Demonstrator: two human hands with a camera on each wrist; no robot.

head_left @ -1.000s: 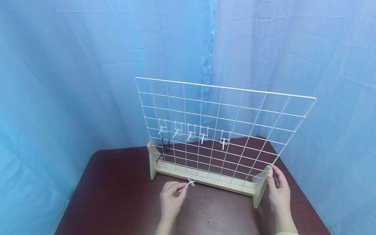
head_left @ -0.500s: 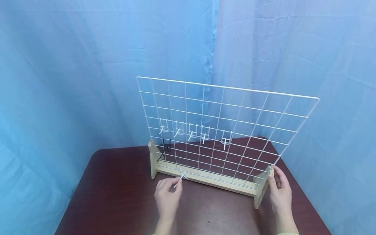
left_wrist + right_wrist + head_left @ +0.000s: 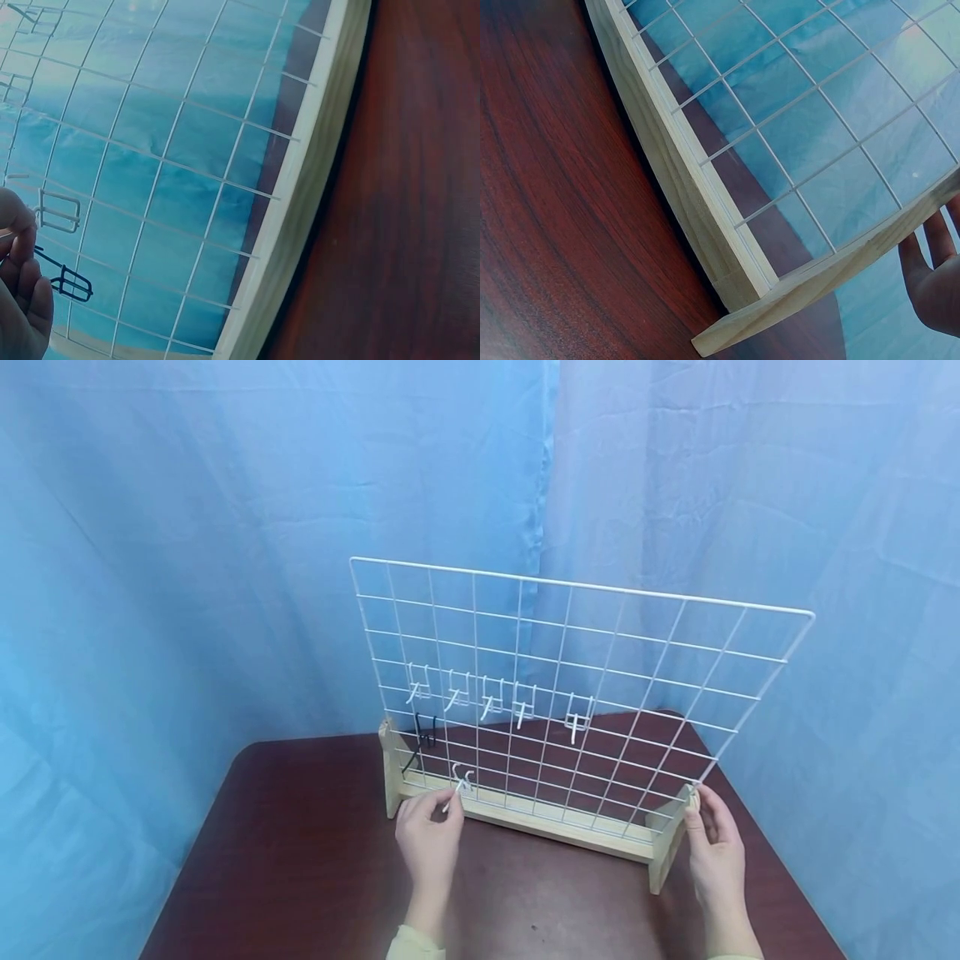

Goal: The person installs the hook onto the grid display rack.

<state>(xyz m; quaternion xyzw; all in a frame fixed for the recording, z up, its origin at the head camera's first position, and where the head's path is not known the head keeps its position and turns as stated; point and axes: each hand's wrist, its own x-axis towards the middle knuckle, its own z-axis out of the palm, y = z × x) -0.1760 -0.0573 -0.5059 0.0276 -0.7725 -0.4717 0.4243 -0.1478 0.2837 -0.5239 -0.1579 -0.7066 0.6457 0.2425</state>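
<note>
My left hand [image 3: 429, 839] pinches a white wire hook [image 3: 463, 783] by its arm between thumb and fingertips, in front of the grid's lower left part. In the left wrist view this hook [image 3: 60, 211] sits just beyond the fingertips. A white wire grid panel [image 3: 581, 584] stands in a wooden stand [image 3: 558, 829]. My right hand [image 3: 717, 853] holds the stand's right end piece [image 3: 663, 852], thumb in front and fingers on the outer side. Several white hooks [image 3: 522, 707] hang in a row on the grid, with a black hook [image 3: 426, 739] lower at left.
The stand rests on a dark red wooden table [image 3: 285, 852] with a rounded far left corner. Blue curtains [image 3: 262, 527] hang behind and at both sides.
My left hand has moved a little left and up with the white hook, which has turned so its two prongs point upward near the grid. The right hand stays on the stand.
</note>
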